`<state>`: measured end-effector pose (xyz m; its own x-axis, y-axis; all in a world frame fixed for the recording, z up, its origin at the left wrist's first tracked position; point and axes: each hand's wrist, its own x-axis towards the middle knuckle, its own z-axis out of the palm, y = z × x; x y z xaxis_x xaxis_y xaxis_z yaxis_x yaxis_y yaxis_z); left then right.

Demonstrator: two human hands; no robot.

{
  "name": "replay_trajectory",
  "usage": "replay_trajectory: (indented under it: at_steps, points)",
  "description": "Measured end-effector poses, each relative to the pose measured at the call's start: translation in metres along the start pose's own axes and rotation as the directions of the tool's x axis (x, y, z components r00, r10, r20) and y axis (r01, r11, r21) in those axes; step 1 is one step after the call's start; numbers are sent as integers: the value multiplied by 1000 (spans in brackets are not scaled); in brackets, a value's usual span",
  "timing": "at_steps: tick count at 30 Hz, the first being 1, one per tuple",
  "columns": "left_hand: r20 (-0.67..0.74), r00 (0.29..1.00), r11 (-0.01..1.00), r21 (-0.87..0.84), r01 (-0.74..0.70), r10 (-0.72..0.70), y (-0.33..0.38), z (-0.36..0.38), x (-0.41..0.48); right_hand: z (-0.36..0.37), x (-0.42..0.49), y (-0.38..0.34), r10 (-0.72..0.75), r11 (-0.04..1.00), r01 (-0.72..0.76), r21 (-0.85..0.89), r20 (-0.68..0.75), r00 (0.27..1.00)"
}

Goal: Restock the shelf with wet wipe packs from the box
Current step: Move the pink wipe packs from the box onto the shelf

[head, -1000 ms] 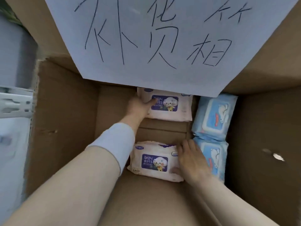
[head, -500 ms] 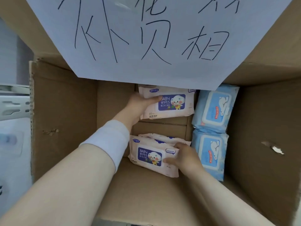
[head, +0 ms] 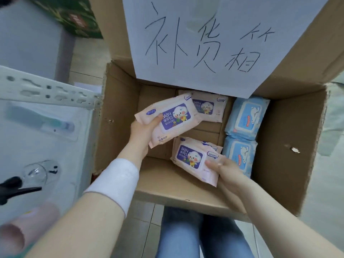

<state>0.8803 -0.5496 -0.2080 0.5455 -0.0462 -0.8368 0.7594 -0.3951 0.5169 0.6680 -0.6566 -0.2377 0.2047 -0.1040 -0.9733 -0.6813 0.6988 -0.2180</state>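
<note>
while the box (head: 119, 101) is seen from above in the head view, filling the centre and right of the frame, two pink packs are being lifted out at once. one pink baby wipes pack (head: 167, 121) is held by the left hand (head: 143, 131) at the centre of the frame, the thumb laid over its upper face and the fingers closed beneath it, clear of the box floor. a second pink pack (head: 193, 161) is gripped by the right hand (head: 229, 170) at lower centre right, the fingers pinched on its near corner, with another pink pack apparently lying just under it.

further stock is left inside: a pink pack (head: 208, 107) lies near the far wall under the handwritten paper sign (head: 204, 43), and two blue packs (head: 245, 118) are stacked against the right wall. a shelf edge (head: 46, 90) is seen at the left of the frame, with a blurred item below it; no wipe pack is seen there.

the task is judged to be underway with much left: two packs are in hand but not yet placed, and at least four remain to be moved. how full the shelf is cannot be told.
</note>
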Motion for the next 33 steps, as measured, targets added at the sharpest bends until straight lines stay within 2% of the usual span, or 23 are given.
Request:
replay_trajectory:
  at_steps: [2, 6, 10, 15, 20, 24, 27, 30, 33]
  points:
    - [-30, 999, 997, -75, -29, 27, 9, -19, -28, -5, -34, -10, -29, 1000, 28, 2, 98, 995]
    - [-44, 990, 972, -191, -140, 134, 28, -52, -90, -12, -104, -30, -129, 985, 92, 144, 274, 953]
    - [-125, 958, 916, -285, -284, 258, 42, -77, -164, -12, -170, -42, -235, 964, 168, 204, 374, 897]
    - [-242, 893, 803, -394, -447, 379, 53, -121, -277, -11, -256, -46, -290, 952, 197, 234, 484, 826]
    - [-359, 764, 662, -382, -645, 537, 61, -183, -393, 13, -337, -39, -310, 950, 250, 188, 671, 673]
    - [-461, 654, 550, -356, -756, 600, 51, -238, -470, 56, -394, -19, -306, 951, 217, 221, 772, 557]
    - [-531, 587, 496, -322, -807, 611, 31, -275, -515, 87, -426, 6, -256, 964, 187, 191, 860, 442]
    - [-629, 509, 436, -283, -854, 588, 6, -312, -553, 118, -457, 35, -225, 962, 227, 153, 912, 341]
    - [-722, 447, 385, -265, -884, 528, -28, -356, -588, 151, -481, 68, -166, 953, 294, 68, 932, 323]
